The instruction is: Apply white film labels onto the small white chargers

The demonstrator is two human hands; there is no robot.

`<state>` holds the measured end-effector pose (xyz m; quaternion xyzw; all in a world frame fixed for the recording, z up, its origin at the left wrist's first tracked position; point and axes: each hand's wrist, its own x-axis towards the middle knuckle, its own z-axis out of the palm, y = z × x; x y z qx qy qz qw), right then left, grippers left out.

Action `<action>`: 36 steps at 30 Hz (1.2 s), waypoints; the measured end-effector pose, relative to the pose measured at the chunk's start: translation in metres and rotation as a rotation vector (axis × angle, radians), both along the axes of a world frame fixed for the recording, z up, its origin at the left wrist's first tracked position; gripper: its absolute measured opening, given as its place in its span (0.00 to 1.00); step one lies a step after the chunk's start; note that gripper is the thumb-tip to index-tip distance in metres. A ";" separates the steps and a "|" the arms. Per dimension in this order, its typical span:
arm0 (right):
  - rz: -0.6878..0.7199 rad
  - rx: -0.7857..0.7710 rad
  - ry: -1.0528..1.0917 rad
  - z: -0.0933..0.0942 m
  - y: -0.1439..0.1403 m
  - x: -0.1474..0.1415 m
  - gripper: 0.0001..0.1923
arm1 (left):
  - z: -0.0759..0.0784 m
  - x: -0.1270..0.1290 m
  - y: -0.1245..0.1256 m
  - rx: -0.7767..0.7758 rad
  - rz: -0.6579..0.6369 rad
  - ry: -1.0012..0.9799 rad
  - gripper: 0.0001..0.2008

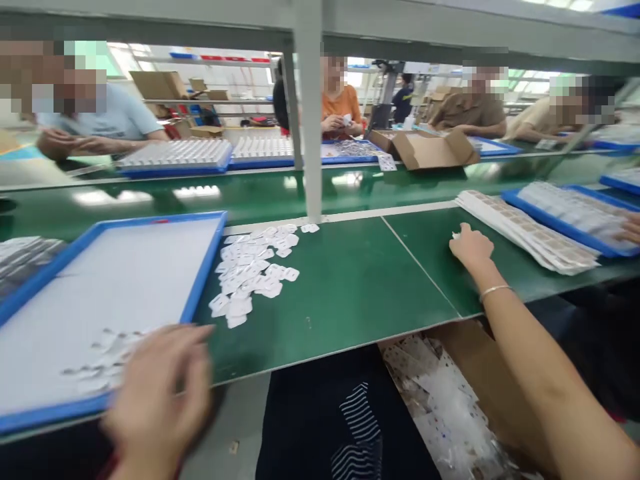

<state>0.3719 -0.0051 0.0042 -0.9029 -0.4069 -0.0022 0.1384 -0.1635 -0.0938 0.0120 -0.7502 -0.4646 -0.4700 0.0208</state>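
My left hand (163, 387) is blurred, over the near right corner of a blue-rimmed tray (204, 270). Its thumb and fingers look apart, and nothing shows between them. Just beyond this hand, small white pieces with dark marks (103, 360) lie in the tray. A loose pile of small white tags (250, 267) is spread on the green bench beside the tray. My right hand (471, 247) reaches far forward over the bench, its fingers pinched. A small white piece (455, 235) shows at its fingertips; its exact kind is too small to make out.
Long white strips with beige squares (525, 230) lie stacked right of my right hand. Beyond is another blue tray (565, 223) with someone's hand (631, 228) at its edge. A white post (313, 133) rises from the bench. Below, a carton holds plastic scraps (440, 400). Co-workers sit opposite.
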 end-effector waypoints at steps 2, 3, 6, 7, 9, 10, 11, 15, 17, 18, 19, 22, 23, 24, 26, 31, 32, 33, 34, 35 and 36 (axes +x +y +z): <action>0.186 0.015 0.142 0.000 0.012 -0.044 0.33 | -0.024 0.028 -0.011 0.060 -0.076 0.184 0.24; 0.311 0.015 0.230 -0.001 0.016 -0.072 0.33 | -0.035 0.043 -0.012 0.021 -0.096 0.214 0.26; 0.721 -0.056 0.561 -0.004 0.014 -0.166 0.26 | -0.057 0.073 -0.006 -0.120 -0.068 0.230 0.32; 0.843 -0.099 0.663 -0.004 0.009 -0.196 0.24 | -0.061 0.076 -0.005 -0.161 -0.049 0.215 0.35; 1.025 -0.165 0.815 -0.005 -0.006 -0.249 0.23 | -0.064 0.077 -0.003 -0.235 -0.046 0.153 0.38; 1.085 -0.175 0.861 -0.004 -0.013 -0.270 0.21 | -0.064 0.074 -0.003 -0.265 -0.071 0.106 0.37; 1.131 -0.175 0.893 -0.003 -0.018 -0.288 0.19 | -0.065 0.072 -0.004 -0.286 -0.107 0.044 0.35; 1.227 -0.147 0.905 0.005 -0.017 -0.315 0.14 | -0.068 0.062 -0.006 -0.344 -0.168 -0.343 0.21; 1.218 -0.101 0.835 0.007 -0.003 -0.309 0.13 | -0.069 0.060 -0.006 -0.418 -0.143 -0.592 0.17; 1.191 -0.065 0.782 0.006 0.007 -0.304 0.13 | -0.069 0.060 -0.006 -0.452 -0.146 -0.698 0.17; 1.157 -0.031 0.727 0.004 0.016 -0.297 0.12 | -0.068 0.060 -0.005 -0.476 -0.162 -0.782 0.17; 1.069 0.011 0.603 -0.011 0.039 -0.281 0.12 | -0.064 0.059 -0.005 -0.502 -0.243 -0.881 0.17; 1.053 0.008 0.585 -0.017 0.044 -0.278 0.12 | -0.063 0.059 -0.005 -0.509 -0.259 -0.887 0.17; 1.040 0.006 0.577 -0.023 0.047 -0.277 0.13 | -0.062 0.059 -0.005 -0.520 -0.269 -0.890 0.17; 1.016 0.005 0.586 -0.033 0.050 -0.276 0.13 | -0.061 0.059 -0.004 -0.540 -0.278 -0.892 0.17; 0.997 -0.025 0.728 -0.030 0.050 -0.275 0.12 | -0.062 0.057 -0.005 -0.615 -0.289 -0.819 0.16; 1.007 -0.038 0.766 -0.025 0.048 -0.274 0.11 | -0.063 0.056 -0.005 -0.640 -0.295 -0.795 0.16; 1.024 -0.054 0.803 -0.020 0.045 -0.273 0.11 | -0.063 0.055 -0.006 -0.667 -0.301 -0.773 0.17; 1.048 -0.071 0.835 -0.013 0.040 -0.272 0.11 | -0.063 0.054 -0.007 -0.692 -0.305 -0.754 0.19; 1.076 -0.093 0.873 -0.006 0.035 -0.271 0.12 | -0.062 0.053 -0.008 -0.710 -0.307 -0.735 0.22; 1.101 -0.118 0.922 0.000 0.029 -0.270 0.14 | -0.061 0.052 -0.009 -0.719 -0.305 -0.709 0.24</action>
